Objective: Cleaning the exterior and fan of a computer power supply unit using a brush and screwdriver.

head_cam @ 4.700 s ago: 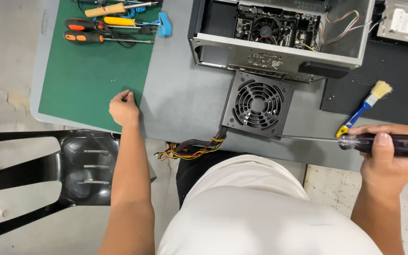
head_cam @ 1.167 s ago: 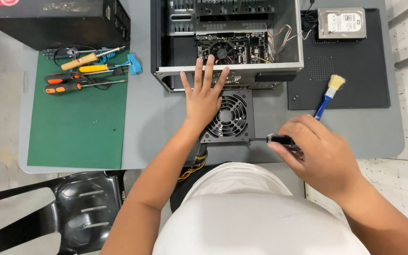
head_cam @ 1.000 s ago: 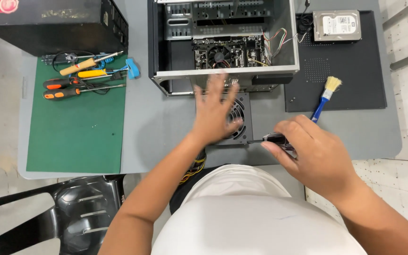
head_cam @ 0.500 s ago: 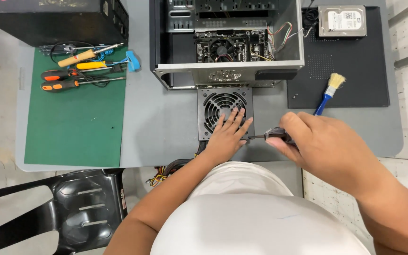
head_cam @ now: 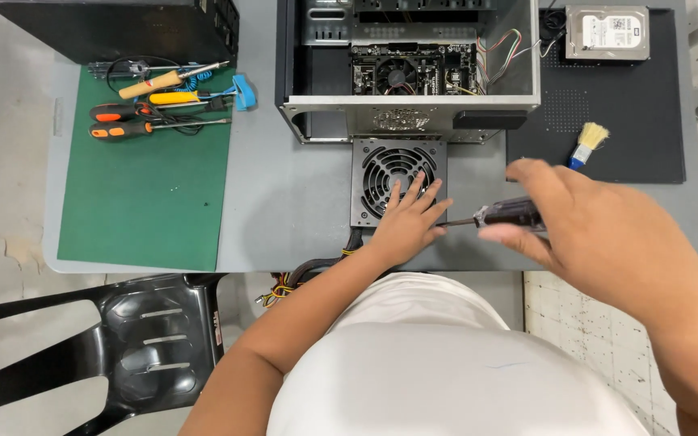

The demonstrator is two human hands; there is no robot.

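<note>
The grey table (head_cam: 284,210) fills most of the view, with a black plastic chair (head_cam: 123,347) pushed in at its seven o'clock corner. An open computer case (head_cam: 409,69) lies at twelve o'clock (its board and coloured wires showing), and a second black case (head_cam: 115,28) sits at eleven o'clock. A green mat (head_cam: 143,194) covers the table at nine o'clock; a black mat (head_cam: 632,121) lies at two o'clock.

At the centre, just below the open case, the power supply unit (head_cam: 397,182) rests fan grille up, its cable bundle (head_cam: 309,274) trailing off the table edge at six o'clock. The left hand (head_cam: 405,222) lies flat on the unit's near edge, fingers spread across the grille. The right hand (head_cam: 599,234), at three o'clock, is closed around the dark handle of a screwdriver (head_cam: 498,215), whose shaft points toward the left fingertips and the unit's right side.

Several screwdrivers (head_cam: 155,113) lie on the green mat's top. A hard drive (head_cam: 607,32) sits at one o'clock, and a small brush (head_cam: 587,141) lies below it.
</note>
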